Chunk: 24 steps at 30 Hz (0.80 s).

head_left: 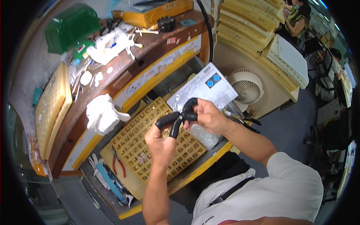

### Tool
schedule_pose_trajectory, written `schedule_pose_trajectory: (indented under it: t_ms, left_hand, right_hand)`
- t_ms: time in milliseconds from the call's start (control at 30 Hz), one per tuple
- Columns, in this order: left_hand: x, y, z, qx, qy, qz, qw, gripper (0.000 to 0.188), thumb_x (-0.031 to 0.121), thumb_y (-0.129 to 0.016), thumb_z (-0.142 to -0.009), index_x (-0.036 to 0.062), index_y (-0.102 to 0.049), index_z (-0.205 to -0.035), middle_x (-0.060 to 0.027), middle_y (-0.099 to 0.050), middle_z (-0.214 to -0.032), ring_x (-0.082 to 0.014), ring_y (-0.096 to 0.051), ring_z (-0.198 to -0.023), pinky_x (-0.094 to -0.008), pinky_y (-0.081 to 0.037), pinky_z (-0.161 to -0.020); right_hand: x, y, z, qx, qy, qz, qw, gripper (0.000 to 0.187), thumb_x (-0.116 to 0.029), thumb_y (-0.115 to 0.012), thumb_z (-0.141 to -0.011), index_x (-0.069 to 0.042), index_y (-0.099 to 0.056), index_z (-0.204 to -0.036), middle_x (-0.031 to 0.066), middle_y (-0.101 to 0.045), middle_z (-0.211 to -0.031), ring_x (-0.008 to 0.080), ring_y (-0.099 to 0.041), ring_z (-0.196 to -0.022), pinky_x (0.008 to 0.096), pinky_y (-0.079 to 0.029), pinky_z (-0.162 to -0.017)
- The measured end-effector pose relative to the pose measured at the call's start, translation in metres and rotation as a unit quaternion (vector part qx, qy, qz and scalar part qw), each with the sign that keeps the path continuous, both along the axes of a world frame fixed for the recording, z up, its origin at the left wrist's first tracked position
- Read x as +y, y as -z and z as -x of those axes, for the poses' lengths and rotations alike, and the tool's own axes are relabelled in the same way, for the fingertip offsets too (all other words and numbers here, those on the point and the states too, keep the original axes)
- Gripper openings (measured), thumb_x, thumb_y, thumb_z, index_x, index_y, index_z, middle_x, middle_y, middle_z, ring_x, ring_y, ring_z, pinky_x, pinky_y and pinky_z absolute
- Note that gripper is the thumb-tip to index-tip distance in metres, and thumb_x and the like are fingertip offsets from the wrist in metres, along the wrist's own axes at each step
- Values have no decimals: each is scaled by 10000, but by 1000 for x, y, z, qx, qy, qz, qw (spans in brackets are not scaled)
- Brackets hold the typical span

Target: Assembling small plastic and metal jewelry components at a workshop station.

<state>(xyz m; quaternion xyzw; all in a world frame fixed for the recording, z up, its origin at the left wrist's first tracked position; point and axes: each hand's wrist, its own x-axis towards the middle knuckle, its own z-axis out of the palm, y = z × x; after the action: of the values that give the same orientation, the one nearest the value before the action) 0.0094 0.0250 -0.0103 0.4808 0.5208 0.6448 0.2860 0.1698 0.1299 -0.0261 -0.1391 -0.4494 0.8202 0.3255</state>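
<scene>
On my remote feed, the left hand (161, 146) and right hand (210, 117), thumbs and forefingers sheathed in smooth black covers, are nearly closed, pinching a tiny shiny piece (180, 117) at the dial's centre, its shape too small to tell. Beneath, toward eight o'clock, I see a yellowish tray (131, 152) gridded with square pockets, red-handled pliers (122, 168) beyond, and crumpled white cloth (101, 114) at nine.

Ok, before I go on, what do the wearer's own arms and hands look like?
The left hand wears snug, tube-shaped black covers on thumb and forefinger; the right hand has matching covers. Both forearms are bare, with no watch or bracelet showing. The right arm's short sleeve is white; the left sleeve is out of view.
</scene>
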Motion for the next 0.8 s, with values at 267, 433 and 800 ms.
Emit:
schedule_pose_trajectory:
  t_ms: [267, 433, 800]
  left_hand:
    - [-27, -20, 30, 96, 41, 96, 990, 241, -85, -672, -853, -55, -684, -1092, -76, -688, -1060, -151, -663, -946, -269, -526, -859]
    - [-93, -11, 53, 113, -50, 256, 959, 265, -98, -583, -789, -39, -700, -1019, -108, -669, -891, -142, -603, -761, -280, -476, -675]
    - [-117, 3, 24, 440, -73, 289, 847, 157, -54, -671, -640, -79, -583, -768, -253, -555, -892, -457, -557, -890, -525, -458, -761]
  right_hand:
    - [-16, -6, 13, -89, -4, -80, 993, 114, 31, -621, -911, 27, -592, -1021, 83, -674, -858, 143, -674, -756, 269, -561, -681]
    - [-52, 0, 30, -238, -40, -475, 846, 173, 6, -669, -716, 38, -576, -859, 226, -636, -804, 434, -630, -776, 452, -515, -688]
    - [-88, 7, 51, -254, -34, -670, 697, 148, -17, -644, -684, -4, -582, -818, 174, -607, -790, 374, -638, -796, 454, -525, -699]
